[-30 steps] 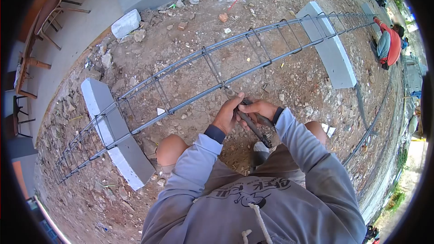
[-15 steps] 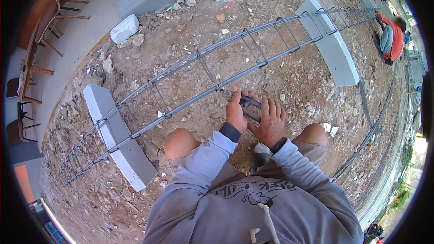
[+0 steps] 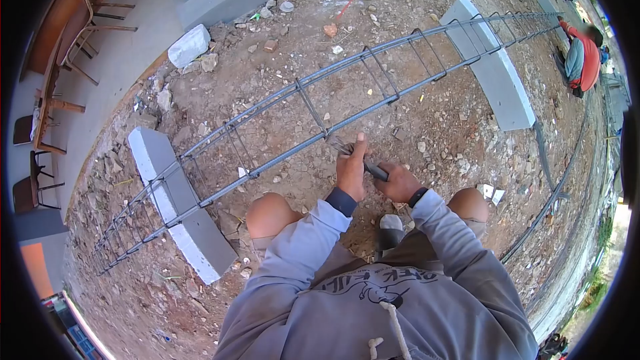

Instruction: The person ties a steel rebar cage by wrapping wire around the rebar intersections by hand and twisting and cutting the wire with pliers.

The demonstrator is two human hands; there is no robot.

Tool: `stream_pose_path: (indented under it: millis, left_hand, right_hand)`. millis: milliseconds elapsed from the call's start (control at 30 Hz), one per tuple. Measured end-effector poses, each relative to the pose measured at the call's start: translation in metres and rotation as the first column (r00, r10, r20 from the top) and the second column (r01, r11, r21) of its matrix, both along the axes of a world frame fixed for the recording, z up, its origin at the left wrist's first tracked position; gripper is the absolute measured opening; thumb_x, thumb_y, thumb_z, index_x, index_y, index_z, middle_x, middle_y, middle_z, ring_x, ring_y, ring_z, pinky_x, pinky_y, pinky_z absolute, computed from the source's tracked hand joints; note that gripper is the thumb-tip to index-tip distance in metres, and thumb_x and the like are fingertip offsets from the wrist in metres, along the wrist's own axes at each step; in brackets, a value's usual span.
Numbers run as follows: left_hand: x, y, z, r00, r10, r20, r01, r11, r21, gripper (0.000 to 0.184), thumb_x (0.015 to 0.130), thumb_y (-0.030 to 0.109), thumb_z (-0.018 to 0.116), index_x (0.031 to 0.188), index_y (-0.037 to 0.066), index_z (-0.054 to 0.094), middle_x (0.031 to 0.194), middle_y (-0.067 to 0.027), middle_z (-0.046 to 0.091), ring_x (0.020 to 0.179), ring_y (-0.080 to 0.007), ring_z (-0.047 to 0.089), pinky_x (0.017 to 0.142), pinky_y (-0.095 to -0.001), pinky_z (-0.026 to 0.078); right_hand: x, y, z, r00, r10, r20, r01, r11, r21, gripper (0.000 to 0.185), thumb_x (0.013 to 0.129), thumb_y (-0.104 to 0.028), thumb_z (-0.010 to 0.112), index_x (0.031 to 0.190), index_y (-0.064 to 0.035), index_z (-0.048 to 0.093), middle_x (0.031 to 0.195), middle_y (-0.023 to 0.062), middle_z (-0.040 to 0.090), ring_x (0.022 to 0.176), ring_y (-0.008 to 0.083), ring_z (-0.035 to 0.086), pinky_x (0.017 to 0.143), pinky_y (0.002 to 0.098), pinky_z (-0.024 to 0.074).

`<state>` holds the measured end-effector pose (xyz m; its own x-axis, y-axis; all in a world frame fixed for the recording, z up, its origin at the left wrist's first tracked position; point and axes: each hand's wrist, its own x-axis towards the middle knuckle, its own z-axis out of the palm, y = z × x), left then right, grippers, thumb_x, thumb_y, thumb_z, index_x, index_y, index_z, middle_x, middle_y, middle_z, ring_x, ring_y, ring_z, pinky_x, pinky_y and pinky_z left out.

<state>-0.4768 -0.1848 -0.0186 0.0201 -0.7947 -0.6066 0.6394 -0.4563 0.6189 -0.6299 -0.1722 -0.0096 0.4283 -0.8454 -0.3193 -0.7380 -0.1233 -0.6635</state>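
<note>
Beside the rebar cage (image 3: 360, 116), the left hand (image 3: 351, 175) is grasping pliers (image 3: 376, 172) while the right hand (image 3: 401, 184) is clenching their handle end.

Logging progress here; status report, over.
Left grip, right grip on dark tool. Rebar cage just ahead, contact unclear. Nothing visibly blocking.

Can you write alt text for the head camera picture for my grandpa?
A person's left hand holds a dark-handled tool, the right hand at its handle end, beside a cage of metal rods. The cage lies across two pale blocks on stony ground; another person in red crouches near its far end.
</note>
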Motion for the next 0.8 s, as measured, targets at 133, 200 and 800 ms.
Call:
stream_pose_path:
  millis: [133, 200, 800]
  left_hand:
    - [0.018, 0.001, 0.004, 0.981, -0.117, -0.156, 0.099, 0.988, -0.114, 0.044, 0.085, 0.045, 0.068, 0.104, 0.007, 0.061, 0.096, -0.0075, 0.064, 0.090, -0.0171, 0.060, 0.078, -0.0353, 0.047]
    - [0.019, -0.006, -0.002, 0.946, -0.173, -0.274, 0.125, 0.975, -0.187, 0.049, 0.089, 0.046, 0.062, 0.116, 0.005, 0.057, 0.108, -0.0111, 0.063, 0.099, -0.0216, 0.061, 0.087, -0.0372, 0.048]
    - [-0.011, -0.024, 0.004, 0.852, 0.269, -0.450, -0.262, 0.962, 0.079, 0.029, 0.095, 0.035, 0.056, 0.083, 0.009, 0.050, 0.076, -0.0027, 0.050, 0.074, -0.0166, 0.053, 0.086, -0.0378, 0.051]
  right_hand:
    - [-0.017, -0.029, 0.016, 0.901, -0.284, 0.328, -0.202, 0.393, 0.897, 0.031, 0.083, -0.028, 0.066, 0.096, 0.0008, 0.064, 0.075, 0.0134, 0.066, 0.063, 0.0267, 0.066, 0.058, 0.0359, 0.0533]
    - [-0.016, -0.026, 0.017, 0.882, -0.352, 0.314, -0.210, 0.302, 0.930, 0.033, 0.084, -0.029, 0.067, 0.095, 0.0014, 0.065, 0.076, 0.0104, 0.066, 0.062, 0.0204, 0.066, 0.054, 0.0318, 0.0528]
    - [0.031, 0.022, 0.010, 0.868, -0.434, -0.242, 0.284, 0.833, -0.474, 0.040, 0.069, -0.011, 0.064, 0.104, -0.0009, 0.048, 0.108, 0.0217, 0.052, 0.106, 0.0400, 0.051, 0.093, 0.0511, 0.0369]
